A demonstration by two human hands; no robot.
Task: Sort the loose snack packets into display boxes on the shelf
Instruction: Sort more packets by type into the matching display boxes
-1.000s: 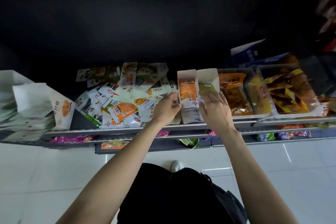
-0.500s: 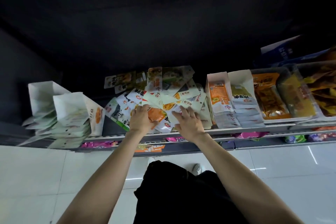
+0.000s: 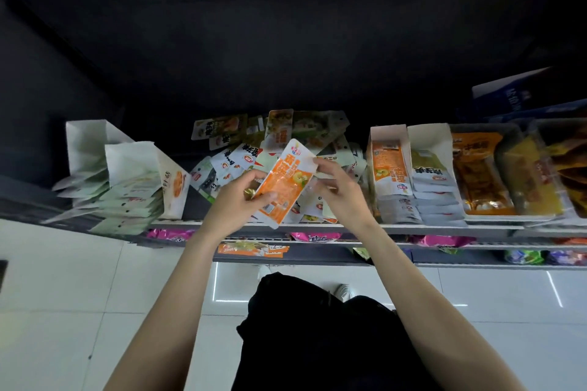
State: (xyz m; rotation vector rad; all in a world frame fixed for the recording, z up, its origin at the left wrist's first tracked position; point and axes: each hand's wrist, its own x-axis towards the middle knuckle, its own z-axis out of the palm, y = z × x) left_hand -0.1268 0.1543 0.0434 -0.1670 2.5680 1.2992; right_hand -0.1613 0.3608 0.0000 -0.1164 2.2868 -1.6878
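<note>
An orange and white snack packet (image 3: 283, 182) is lifted above a loose pile of packets (image 3: 282, 140) on the shelf (image 3: 444, 227). My left hand (image 3: 236, 200) grips its lower left edge, thumb on the front. My right hand (image 3: 338, 189) pinches its upper right corner with its fingertips. To the right stand two white display boxes: one with orange packets (image 3: 389, 168), one with grey-white packets (image 3: 433, 174).
White display boxes (image 3: 133, 174) with pale green packets lean at the shelf's left end. Trays of amber and yellow snacks (image 3: 482, 178) fill the right. A lower shelf (image 3: 317, 240) holds pink and purple packets. White tiled floor (image 3: 63, 295) lies below.
Both hands left the display boxes, moved left onto the loose pile, then lifted one orange packet out of it. The camera view shifted left.
</note>
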